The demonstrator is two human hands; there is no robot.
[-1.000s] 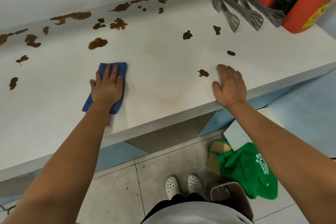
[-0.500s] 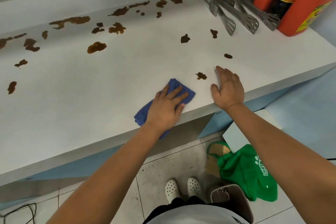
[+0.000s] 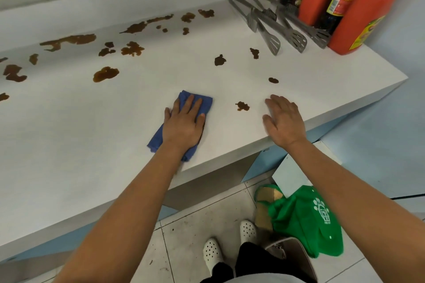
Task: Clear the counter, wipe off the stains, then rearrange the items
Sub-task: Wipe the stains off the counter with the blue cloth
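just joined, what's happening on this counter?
A person is wiping a stained white counter. The left hand presses a blue cloth flat near the front edge; the right hand rests flat beside a brown stain. Many stains remain toward the back. Tongs and bottles sit at the far right.

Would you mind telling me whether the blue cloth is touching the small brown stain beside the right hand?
Apart. The head view shows bare white counter between the blue cloth and the stain.

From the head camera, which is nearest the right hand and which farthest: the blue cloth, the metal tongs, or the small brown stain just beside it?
1. Small brown stain, just left of the right hand.
2. Blue cloth, further left, under the left hand.
3. Metal tongs, far back by the bottles.
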